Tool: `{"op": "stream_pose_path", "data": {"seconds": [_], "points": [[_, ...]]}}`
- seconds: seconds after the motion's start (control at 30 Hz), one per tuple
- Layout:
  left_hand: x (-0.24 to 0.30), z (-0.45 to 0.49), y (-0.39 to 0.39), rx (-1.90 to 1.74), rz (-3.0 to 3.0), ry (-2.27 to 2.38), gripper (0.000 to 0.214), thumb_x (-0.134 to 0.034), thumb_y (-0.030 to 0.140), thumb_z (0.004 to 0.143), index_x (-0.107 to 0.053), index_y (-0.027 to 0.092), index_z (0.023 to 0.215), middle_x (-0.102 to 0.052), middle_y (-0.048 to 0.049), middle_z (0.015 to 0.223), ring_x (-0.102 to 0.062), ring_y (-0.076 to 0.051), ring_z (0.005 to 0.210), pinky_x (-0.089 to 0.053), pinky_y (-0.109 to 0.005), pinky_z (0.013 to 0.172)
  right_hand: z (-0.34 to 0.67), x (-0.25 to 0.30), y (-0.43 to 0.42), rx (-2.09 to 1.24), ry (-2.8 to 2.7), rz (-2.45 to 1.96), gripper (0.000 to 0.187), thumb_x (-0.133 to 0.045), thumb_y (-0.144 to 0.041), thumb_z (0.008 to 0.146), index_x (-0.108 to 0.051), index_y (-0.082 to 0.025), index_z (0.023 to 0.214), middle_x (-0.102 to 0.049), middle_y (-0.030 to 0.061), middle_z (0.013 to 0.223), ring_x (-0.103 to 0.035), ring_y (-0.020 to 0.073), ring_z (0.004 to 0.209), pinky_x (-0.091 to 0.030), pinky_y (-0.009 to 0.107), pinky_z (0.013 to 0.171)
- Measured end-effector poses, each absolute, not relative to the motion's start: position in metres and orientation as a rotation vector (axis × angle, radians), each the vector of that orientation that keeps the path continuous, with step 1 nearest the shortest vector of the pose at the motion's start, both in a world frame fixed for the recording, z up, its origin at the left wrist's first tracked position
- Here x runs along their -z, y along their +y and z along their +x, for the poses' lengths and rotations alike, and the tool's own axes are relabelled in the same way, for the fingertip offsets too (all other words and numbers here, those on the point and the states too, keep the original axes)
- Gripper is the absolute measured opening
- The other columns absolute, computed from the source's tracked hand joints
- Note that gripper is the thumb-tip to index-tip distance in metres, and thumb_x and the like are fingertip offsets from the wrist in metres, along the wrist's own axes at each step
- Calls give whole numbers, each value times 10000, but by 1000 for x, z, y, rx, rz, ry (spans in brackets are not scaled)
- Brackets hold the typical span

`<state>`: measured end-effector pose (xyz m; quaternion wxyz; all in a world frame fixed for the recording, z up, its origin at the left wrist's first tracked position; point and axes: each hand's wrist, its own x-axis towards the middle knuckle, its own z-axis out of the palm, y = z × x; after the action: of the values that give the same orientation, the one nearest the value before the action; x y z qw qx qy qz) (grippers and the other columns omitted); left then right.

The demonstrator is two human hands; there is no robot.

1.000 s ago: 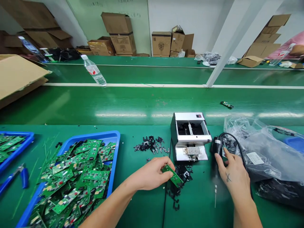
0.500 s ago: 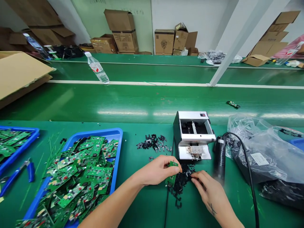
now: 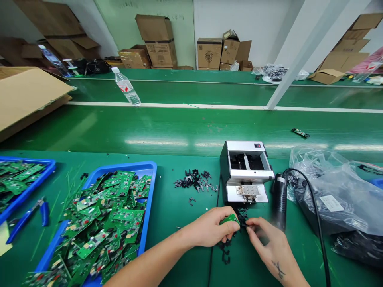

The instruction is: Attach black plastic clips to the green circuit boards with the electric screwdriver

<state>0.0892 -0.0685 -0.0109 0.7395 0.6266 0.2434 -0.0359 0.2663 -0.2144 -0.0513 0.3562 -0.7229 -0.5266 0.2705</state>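
My left hand is closed around a small green circuit board, most of it hidden by the fingers. Close by on the right, my right hand pinches a small black plastic part at the board's edge; whether the two touch I cannot tell. Under and between both hands lies a heap of black plastic clips. Just beyond the hands stands a silver and black bench machine with a metal block on its front.
A blue tray piled with circuit boards is at the left, with a second tray beyond blue-handled cutters. More black clips lie mid-table. On the right are a black cylindrical tool, its cable, and a plastic bag.
My left hand has turned and lowered, so the board now tilts toward my right hand. My right hand has lifted a black part from the heap. The view has shifted slightly.
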Motion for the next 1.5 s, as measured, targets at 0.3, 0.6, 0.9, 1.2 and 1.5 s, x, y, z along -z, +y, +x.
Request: {"op": "stream_pose_path", "data": {"seconds": [0.3,0.6,0.9,1.2,1.5], "points": [[-3,83,-68,109,1671,560,180,-385,346,974,-453,232,1096,-645,-2,888,-544,-145,774,-437,-271,747,261,55,-209,-744,-1189,-1822,213,-599,-394,888,-674,-247,1023,-715,64,899,-708,223,783,-601,300,745],[-3,81,-62,26,1824,470,174,-590,309,888,-643,228,1032,-667,-24,1066,-570,-177,957,-418,-276,873,259,35,-207,-1001,-1092,-1702,217,-635,-422,860,-716,-220,865,-699,75,928,-685,202,813,-589,270,715],[-9,81,-61,61,1804,494,196,-602,322,876,-615,217,1040,-659,-7,951,-558,-142,816,-421,-238,738,258,30,-210,-1242,-948,-1655,357,-664,-524,812,-746,-180,863,-725,75,734,-693,211,677,-574,292,622],[1,80,-62,76,1569,431,242,-626,309,860,-621,187,1069,-647,-25,895,-573,-139,795,-452,-240,710,260,20,-204,-1330,-928,-1590,413,-702,-588,735,-780,-184,770,-689,72,669,-640,196,612,-551,306,578],[0,80,-61,64,1543,393,229,-620,266,849,-632,183,1061,-661,-37,959,-570,-128,784,-456,-229,703,259,17,-202,-1388,-874,-1511,398,-715,-566,736,-770,-173,754,-675,70,684,-617,185,621,-535,308,592]]}}
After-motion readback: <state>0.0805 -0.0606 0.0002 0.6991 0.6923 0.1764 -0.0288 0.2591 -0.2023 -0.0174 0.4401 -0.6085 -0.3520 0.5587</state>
